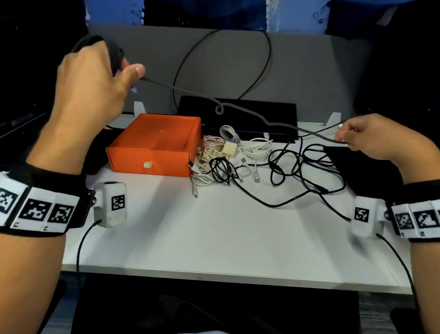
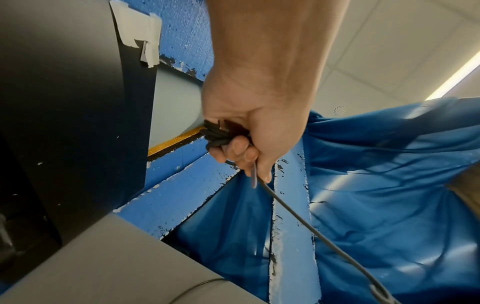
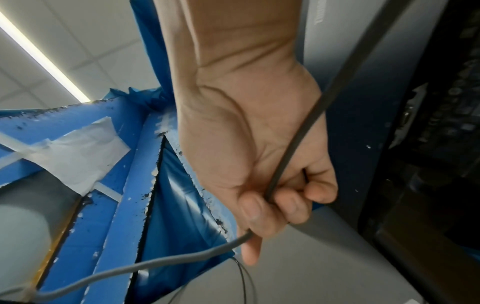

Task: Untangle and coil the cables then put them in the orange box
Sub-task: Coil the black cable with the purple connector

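My left hand (image 1: 99,75) is raised at the upper left and grips a bundle of coiled grey cable (image 2: 221,135). From that hand the grey cable (image 1: 244,113) runs across, above the table, to my right hand (image 1: 368,137), which pinches it at the right. In the right wrist view the cable (image 3: 291,152) crosses the palm and leaves between the curled fingers (image 3: 291,205). The orange box (image 1: 157,143) sits open on the table, left of centre. A tangle of white cables (image 1: 230,152) and black cables (image 1: 300,168) lies right of the box.
A black flat device (image 1: 238,110) stands behind the cable pile against a grey partition (image 1: 313,76). A thin black cable (image 1: 267,52) loops up the partition. A dark pad (image 1: 371,173) lies under my right hand. The white table (image 1: 221,240) runs to its front edge.
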